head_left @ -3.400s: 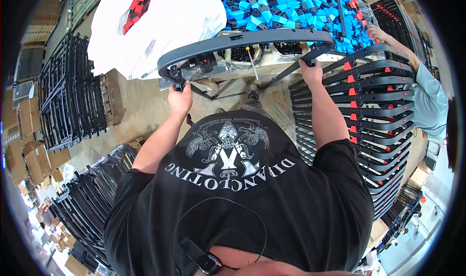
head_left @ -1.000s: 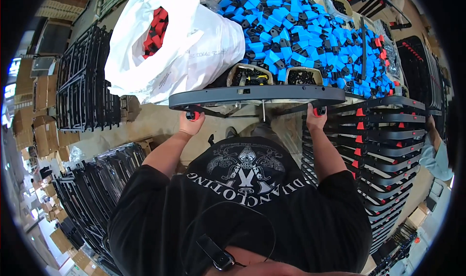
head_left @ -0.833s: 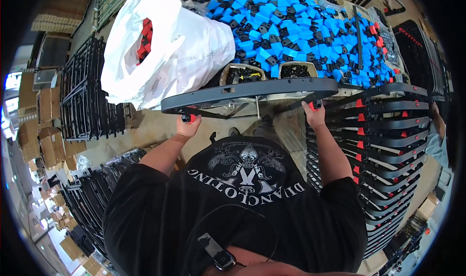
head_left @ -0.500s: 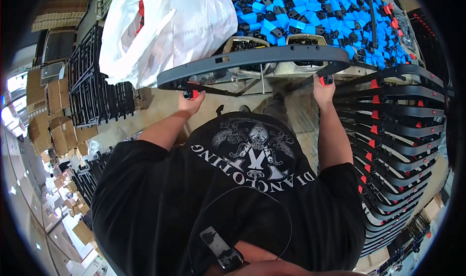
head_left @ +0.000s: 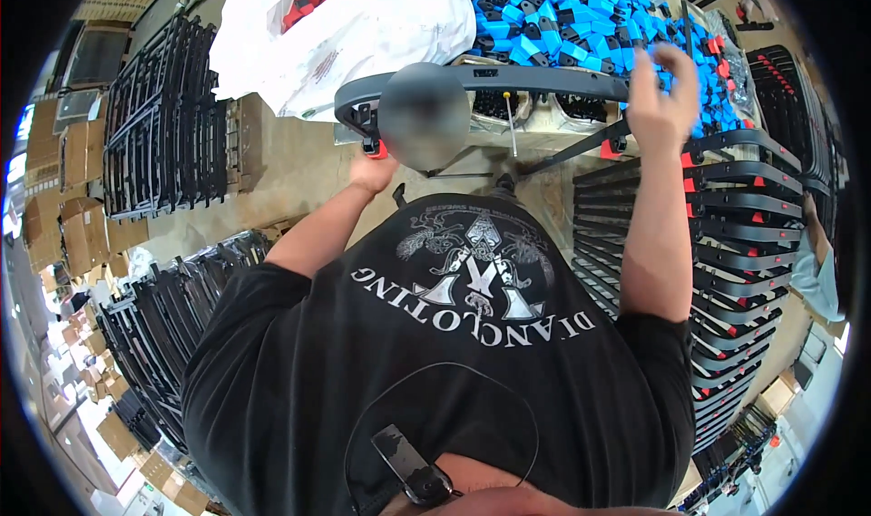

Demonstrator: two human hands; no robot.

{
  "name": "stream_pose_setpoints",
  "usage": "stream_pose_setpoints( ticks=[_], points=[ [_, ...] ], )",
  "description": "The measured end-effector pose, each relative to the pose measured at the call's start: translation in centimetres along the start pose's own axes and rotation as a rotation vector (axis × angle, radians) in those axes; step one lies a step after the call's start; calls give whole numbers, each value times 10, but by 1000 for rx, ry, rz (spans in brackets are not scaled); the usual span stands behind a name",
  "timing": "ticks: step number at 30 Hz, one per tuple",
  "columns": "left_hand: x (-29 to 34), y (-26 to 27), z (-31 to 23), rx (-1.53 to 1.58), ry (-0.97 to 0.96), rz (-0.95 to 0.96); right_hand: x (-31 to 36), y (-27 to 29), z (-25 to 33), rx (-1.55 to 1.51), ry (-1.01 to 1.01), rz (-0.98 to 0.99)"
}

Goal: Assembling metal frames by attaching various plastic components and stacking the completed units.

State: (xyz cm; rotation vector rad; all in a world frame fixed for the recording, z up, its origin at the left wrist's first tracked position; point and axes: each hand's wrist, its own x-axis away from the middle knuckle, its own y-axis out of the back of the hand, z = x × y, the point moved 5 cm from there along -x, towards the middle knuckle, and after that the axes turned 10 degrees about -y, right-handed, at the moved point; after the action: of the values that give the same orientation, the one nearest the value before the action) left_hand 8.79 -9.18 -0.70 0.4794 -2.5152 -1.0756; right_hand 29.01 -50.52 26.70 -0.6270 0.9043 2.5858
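Head view: left hand (head_left: pixel 374 170) grips curved grey frame (head_left: pixel 544 79); right hand (head_left: pixel 662 99) lifted.

bare floor (head_left: pixel 299 167) open ahead-left, frame stacks (head_left: pixel 163 126) left, stacked frames (head_left: pixel 744 244) crowding right

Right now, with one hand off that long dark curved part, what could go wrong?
The left hand alone steadies the long curved part at its red-clipped end; the far end could swing or slip off the bench. The right hand is raised over the heap of blue pieces and could knock some loose. The stacked dark frames stand close beside that arm.
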Motion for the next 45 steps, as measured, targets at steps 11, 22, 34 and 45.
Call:
stream_pose_setpoints(
  ticks=[11, 22, 34, 45],
  points=[
    [-45, -57, -78, 63, -351, -106, -15, -57, 9, 581, -254, 474],
    [-74, -82, -53, 19, -304, -227, -15, -57, -1, 603, -296, 453],
    [-43, -75, -42, 424, -351, -389, -15, -58, 5, 546, -200, 412],
    [-28, -71, -54, 124, -405, -369, -12, -52, -5, 573, -214, 446]
  ],
)
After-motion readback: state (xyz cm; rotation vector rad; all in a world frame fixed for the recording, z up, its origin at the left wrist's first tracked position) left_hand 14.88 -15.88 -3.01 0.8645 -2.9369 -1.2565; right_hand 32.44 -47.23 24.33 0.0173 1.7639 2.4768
